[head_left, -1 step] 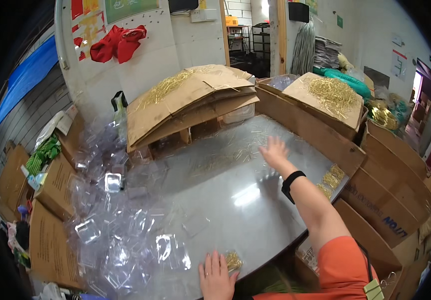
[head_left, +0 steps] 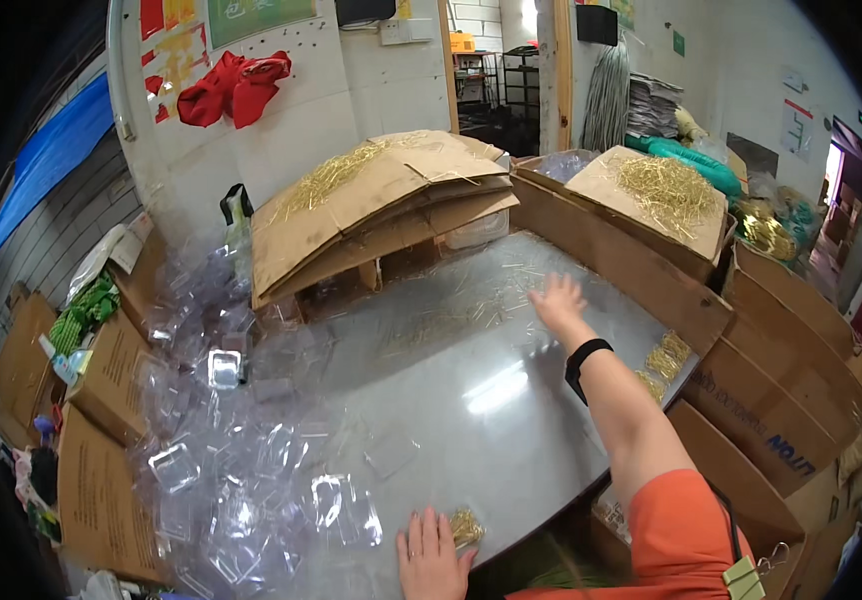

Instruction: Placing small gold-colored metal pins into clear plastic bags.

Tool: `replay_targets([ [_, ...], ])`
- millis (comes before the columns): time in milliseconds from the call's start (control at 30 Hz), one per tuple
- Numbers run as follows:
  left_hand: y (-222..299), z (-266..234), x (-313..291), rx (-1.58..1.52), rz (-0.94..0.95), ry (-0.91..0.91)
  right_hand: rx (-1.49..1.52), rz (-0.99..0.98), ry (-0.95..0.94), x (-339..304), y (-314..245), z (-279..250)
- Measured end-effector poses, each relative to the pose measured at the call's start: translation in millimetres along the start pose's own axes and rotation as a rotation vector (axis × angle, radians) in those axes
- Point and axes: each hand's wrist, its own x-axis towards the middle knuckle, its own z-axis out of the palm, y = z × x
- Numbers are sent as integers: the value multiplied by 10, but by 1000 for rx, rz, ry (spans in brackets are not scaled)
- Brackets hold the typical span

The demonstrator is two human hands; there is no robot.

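- Head view, landmark: grey table.
- Left hand: palm down at the table's near edge, fingers extended close together, thumb apart; whether anything lies beneath cannot be told.
- Small gold bundle: on the table's near edge, just beside the left hand; contact cannot be determined.
- Right hand: fingers spread wide, over the table's far right part, near loose gold pieces scattered there.
- Gold bundles: at the table's right edge.
- Clear plastic boxes: heaped across the table's left side.
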Motion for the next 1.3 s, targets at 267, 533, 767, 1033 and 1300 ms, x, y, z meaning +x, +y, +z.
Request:
replay_targets([
  [267,-53,-26,-20,-60,17,73,-17,620,-24,627,888,-119],
  [533,-34,27,-27,-7,37,155,-226,378,-271,797,611,309],
  [767,-40,19,36,-5,14,138,-185,-61,-327,295,-335,786],
  [1033,-45,42,-28,-48,-18,146,-137,-253,-404,139,-923,701],
  [1300,9,-35,8,2,22,257,-312,-636,-571,-311,-1234,829],
])
